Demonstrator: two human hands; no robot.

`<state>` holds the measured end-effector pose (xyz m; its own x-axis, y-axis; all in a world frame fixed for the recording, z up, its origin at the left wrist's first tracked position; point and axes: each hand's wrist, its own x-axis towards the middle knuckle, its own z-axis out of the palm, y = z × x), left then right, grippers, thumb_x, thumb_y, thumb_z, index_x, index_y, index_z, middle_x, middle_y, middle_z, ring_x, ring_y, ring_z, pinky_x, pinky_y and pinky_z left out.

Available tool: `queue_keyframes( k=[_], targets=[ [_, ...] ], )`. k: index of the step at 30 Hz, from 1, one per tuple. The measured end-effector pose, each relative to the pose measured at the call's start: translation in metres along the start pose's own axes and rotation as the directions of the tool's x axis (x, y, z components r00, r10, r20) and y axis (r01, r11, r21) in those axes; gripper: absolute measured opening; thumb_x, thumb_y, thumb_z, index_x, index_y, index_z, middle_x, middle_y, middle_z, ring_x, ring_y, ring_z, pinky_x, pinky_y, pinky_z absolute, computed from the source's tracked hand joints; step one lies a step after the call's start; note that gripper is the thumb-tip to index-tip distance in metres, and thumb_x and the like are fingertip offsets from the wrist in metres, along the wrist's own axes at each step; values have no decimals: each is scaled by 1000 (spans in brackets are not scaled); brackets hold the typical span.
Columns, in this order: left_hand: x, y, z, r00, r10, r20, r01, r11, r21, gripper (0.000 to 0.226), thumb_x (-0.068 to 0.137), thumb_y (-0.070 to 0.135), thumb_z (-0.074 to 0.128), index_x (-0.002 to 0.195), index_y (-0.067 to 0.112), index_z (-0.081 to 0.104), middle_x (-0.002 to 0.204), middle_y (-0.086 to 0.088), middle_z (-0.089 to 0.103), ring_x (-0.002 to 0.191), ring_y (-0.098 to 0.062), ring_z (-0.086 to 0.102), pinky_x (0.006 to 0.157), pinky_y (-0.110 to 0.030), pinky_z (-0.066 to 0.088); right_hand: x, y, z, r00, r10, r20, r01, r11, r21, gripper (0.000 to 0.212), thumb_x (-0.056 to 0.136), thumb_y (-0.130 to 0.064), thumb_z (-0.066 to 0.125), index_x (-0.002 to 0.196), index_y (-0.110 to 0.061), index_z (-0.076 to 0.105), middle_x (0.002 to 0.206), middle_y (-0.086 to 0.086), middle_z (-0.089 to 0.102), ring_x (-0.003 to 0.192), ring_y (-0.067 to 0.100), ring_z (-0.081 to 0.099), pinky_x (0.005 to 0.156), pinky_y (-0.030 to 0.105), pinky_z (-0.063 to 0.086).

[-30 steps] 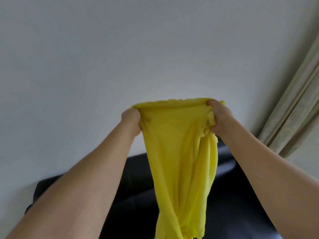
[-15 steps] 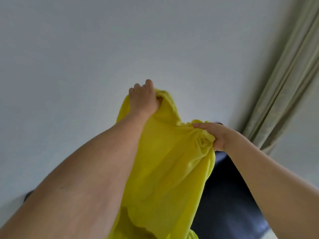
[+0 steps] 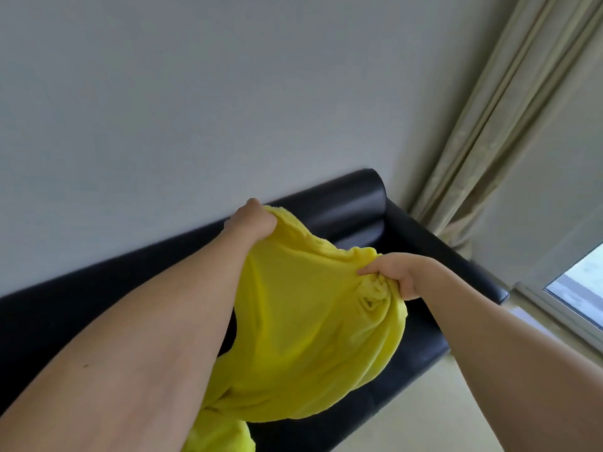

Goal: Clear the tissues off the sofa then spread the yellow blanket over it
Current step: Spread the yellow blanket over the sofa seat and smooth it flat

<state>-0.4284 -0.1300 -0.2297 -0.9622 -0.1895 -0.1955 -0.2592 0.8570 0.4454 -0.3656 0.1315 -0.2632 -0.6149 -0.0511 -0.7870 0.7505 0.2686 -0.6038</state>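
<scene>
The yellow blanket (image 3: 303, 334) hangs bunched in the air over the black leather sofa (image 3: 352, 207). My left hand (image 3: 253, 220) grips its top edge near the sofa's backrest. My right hand (image 3: 399, 274) clutches a gathered fold of the same edge, lower and to the right. The blanket billows between my arms and hides most of the seat. No tissues show on the visible parts of the sofa.
A pale wall (image 3: 195, 93) rises behind the sofa. Beige curtains (image 3: 509, 119) hang at the right, beside a window (image 3: 577, 288). Light floor (image 3: 440, 412) lies in front of the sofa's right end.
Both hands have come down with the blanket, from in front of the wall to just above the sofa. The view has dropped too, showing the backrest, armrest and window.
</scene>
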Motion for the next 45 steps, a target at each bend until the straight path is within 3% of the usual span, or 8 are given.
queue_keyframes(
  k=[8,18,23,27,31,37,41,45],
  targets=[
    [38,60,97,990,-59,129,62,998,-23,31,96,32,47,111,8,60,104,-11,62,95,-31,61,91,-48,52,65,17,-86,997,80,-6,-80,996,-44,54,87,-48,66,117,-3,63,109,16,71,100,32,68,96,47,51],
    [134,140,245,955,54,293,-29,996,-90,21,100,19,42,107,8,59,103,-9,59,96,-27,58,83,-40,48,205,70,-218,961,258,-98,-264,963,-59,52,97,-9,53,145,-3,33,144,21,43,125,38,50,92,47,51],
    [177,187,326,942,47,331,-13,994,-106,19,99,15,39,91,6,53,87,-5,54,81,-23,53,73,-38,44,280,84,-286,960,251,-123,-273,937,-218,46,93,0,51,138,-2,44,139,19,47,124,36,52,99,45,50],
    [217,237,394,953,14,302,12,996,-85,26,100,22,42,76,13,43,74,0,46,70,-20,44,57,-34,31,340,91,-347,963,245,-108,-267,901,-340,40,85,-20,61,122,-7,56,115,10,61,104,27,60,97,39,50],
    [261,260,453,965,-95,246,93,996,20,40,99,44,43,73,14,44,73,-2,50,72,-23,50,63,-35,35,397,96,-381,962,272,39,-244,913,-327,81,80,-63,65,139,-13,44,126,7,57,105,27,61,95,41,51],
    [329,250,556,957,-106,269,72,988,133,33,102,35,36,76,18,44,88,-5,56,82,-28,54,70,-36,40,518,108,-390,973,207,-101,-230,849,-476,47,98,-38,49,131,-4,51,99,10,61,83,23,61,70,31,51],
    [360,224,626,964,-54,259,38,997,67,21,97,20,32,80,22,45,85,-5,58,74,-29,52,60,-36,37,597,133,-383,969,239,-64,-233,793,-563,30,97,-11,45,123,-3,56,94,8,57,85,22,58,74,30,52],
    [381,202,677,978,-10,207,-13,994,107,23,103,31,34,104,18,53,100,-9,64,92,-34,58,72,-40,42,649,156,-374,983,136,-122,-182,790,-585,5,89,-10,51,89,-15,53,89,6,58,74,21,58,55,27,47]
  ],
)
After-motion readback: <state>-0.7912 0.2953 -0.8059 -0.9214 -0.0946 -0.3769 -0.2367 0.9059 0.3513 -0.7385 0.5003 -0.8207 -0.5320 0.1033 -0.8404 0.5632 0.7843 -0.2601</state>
